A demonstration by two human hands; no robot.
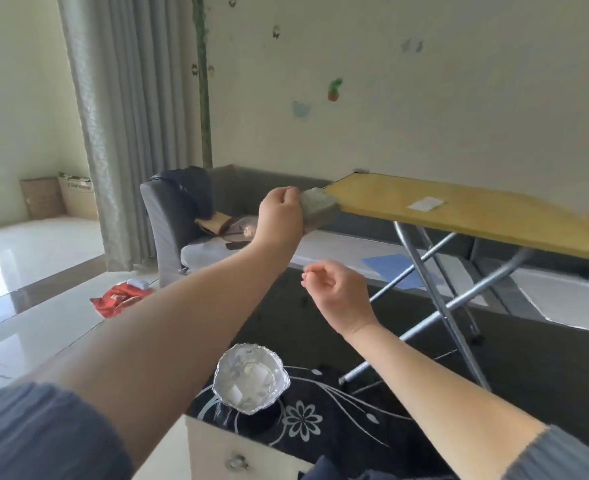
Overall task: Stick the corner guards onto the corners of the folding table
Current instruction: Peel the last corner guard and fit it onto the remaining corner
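Note:
The folding table (466, 211) has a yellow top and crossed metal legs (435, 271), and stands on a black glass cabinet. A translucent grey corner guard (319, 204) sits over its near left corner. My left hand (281, 211) grips that guard from the left, fingers curled around it. My right hand (334, 289) hovers lower, in front of the legs, with thumb and fingertips pinched together; whether something tiny is between them I cannot tell. Another guard (361, 171) shows at the far corner. A white paper piece (426, 204) lies on the tabletop.
A foil bowl (251, 379) holding white scraps sits on the black floral cabinet top (320, 420). Behind is a grey sofa (196, 209) with clothes and a blue sheet (395, 270). A red bag (120, 297) lies on the glossy floor, baskets (59, 199) by the curtain.

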